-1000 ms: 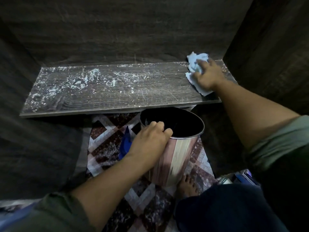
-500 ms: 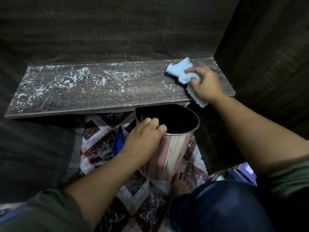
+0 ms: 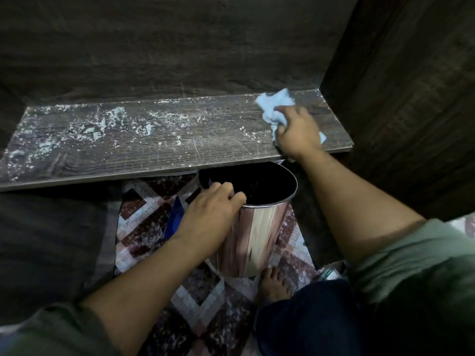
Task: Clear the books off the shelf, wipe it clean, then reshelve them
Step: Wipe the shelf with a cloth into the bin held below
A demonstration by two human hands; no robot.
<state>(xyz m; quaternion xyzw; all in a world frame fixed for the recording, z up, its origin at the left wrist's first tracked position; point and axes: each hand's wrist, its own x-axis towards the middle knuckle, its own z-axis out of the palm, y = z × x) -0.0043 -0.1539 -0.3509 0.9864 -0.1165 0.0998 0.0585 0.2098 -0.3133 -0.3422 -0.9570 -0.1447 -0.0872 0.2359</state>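
pale-blue cloth (image 3: 276, 106): bunched at the right end of the shelf (image 3: 180, 145), near its back edge, where the wiping appears to start.
right hand (image 3: 295, 134): fingers curled over the cloth, pressing it to the board; the thumb is hidden.
left hand (image 3: 210, 211): fingers hooked over the near rim of the steel bin (image 3: 257, 235), holding it just under the shelf's front edge, seemingly to catch whatever is swept off.
white dust (image 3: 102, 124): thick across the left and middle of the board; the right end looks cleaner.
books: none on the shelf; a pale edge on the floor at lower right may be one, but too little shows to tell.
stage: clearing looks done, wiping barely begun, reshelving ahead.
since a second ago: the cloth hand has drawn leftward from the back right corner; the other hand keeps the same hold on the bin.
floor (image 3: 144, 227): patterned tiles, a bare foot (image 3: 272, 283) beside the bin's base.
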